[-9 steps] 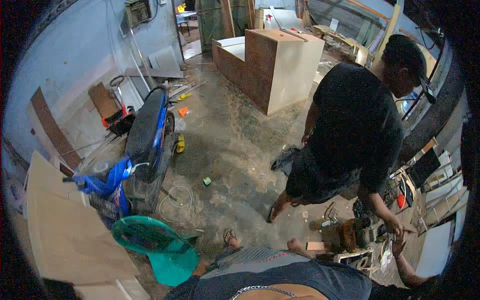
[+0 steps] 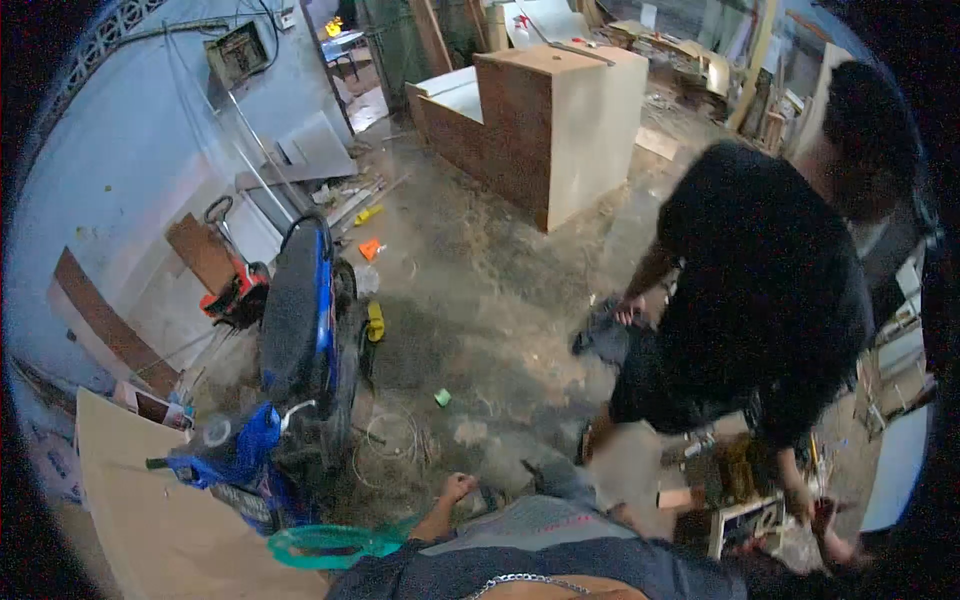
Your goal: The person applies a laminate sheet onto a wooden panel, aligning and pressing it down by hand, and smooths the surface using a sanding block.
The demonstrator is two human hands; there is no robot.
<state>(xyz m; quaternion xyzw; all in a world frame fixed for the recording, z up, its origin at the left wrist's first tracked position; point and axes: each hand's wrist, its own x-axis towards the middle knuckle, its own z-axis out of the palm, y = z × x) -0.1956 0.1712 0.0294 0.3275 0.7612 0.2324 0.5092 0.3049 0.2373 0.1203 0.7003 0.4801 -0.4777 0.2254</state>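
Here on the left, the left hand (image 2: pixel 458 487) is showing curled fingers, with the green chair (image 2: pixel 345 548) sitting near it on the floor (image 2: pixel 500 370). The right hand (image 2: pixel 827 517) is blurring beside a co-worker's hand (image 2: pixel 801 504), its grip impossible to tell, while a wooden frame (image 2: pixel 716 535) is standing nearby.

Head-worn view — forward and down over the floor (image 2: pixel 500 335).

Rough concrete floor (image 2: pixel 490 340) mid-frame; smooth wooden cabinet (image 2: pixel 545 135) up top; glossy plastic on the motorbike (image 2: pixel 292 340), left; plastic chair (image 2: pixel 345 548), lower left; and shiny metal chain (image 2: pixel 522 577), bottom!
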